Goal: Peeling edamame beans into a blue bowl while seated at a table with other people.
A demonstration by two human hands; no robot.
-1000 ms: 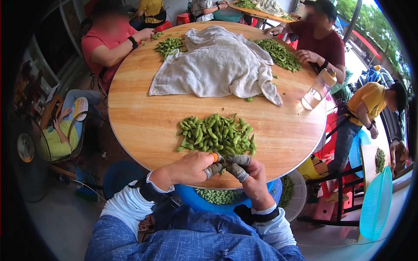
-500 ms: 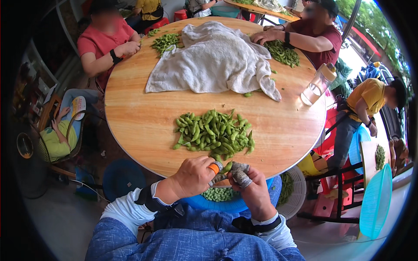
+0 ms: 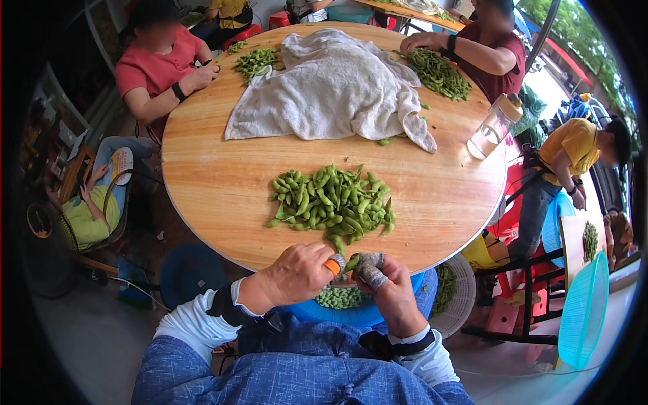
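I find, by head view, the right hand (image 3: 391, 289) pinching a green pod (image 3: 352, 262) in grey-wrapped fingers (image 3: 370, 272); left hand (image 3: 295, 271) curled beside it, orange band (image 3: 331, 266) near the pod, whether gripping I cannot tell; pod between both hands, at the near edge of the wooden table (image 3: 219, 196); pod pile (image 3: 331, 202) ahead; blue basin (image 3: 364, 316) of beans (image 3: 341, 298) below

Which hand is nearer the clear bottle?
Right. The right hand is left of the clear bottle, lower in the picture; the left hand is farther left.
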